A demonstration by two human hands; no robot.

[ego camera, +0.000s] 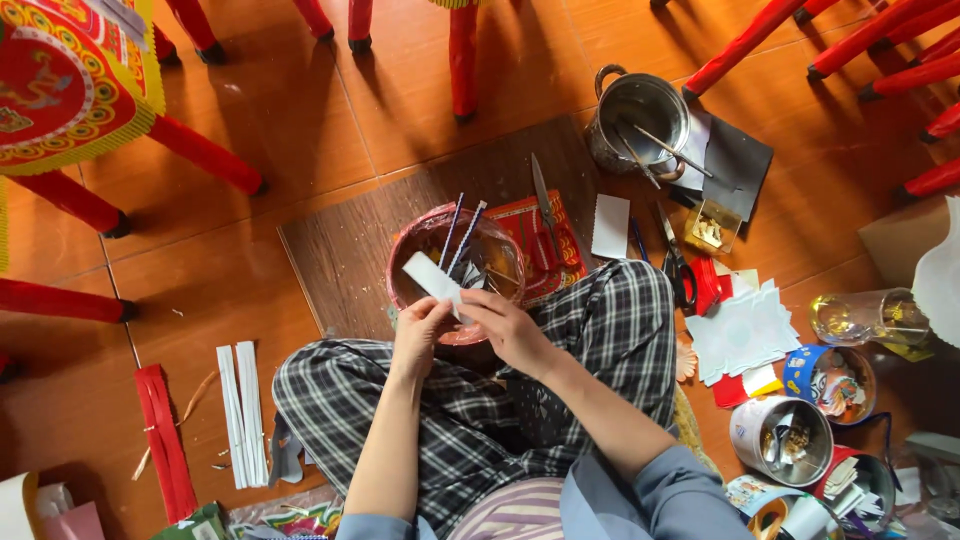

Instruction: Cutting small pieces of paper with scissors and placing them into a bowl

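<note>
I sit cross-legged on the floor in plaid trousers. My left hand (420, 332) and my right hand (508, 325) together pinch a short white paper strip (432, 276) above my knees. Just beyond the strip stands a clear plastic bowl with a red rim (408, 250), holding blue-and-white striped sticks (462, 232) that lean upward. The bowl rests on a dark wooden board (340, 255).
A steel pot (640, 118) with sticks stands at the back right. Scissors (678, 262), a knife (542, 195), white paper cut-outs (745, 330), tins and a glass jar (865, 316) lie right. White strips (242, 410) and red strips (165, 440) lie left. Red frame legs surround the area.
</note>
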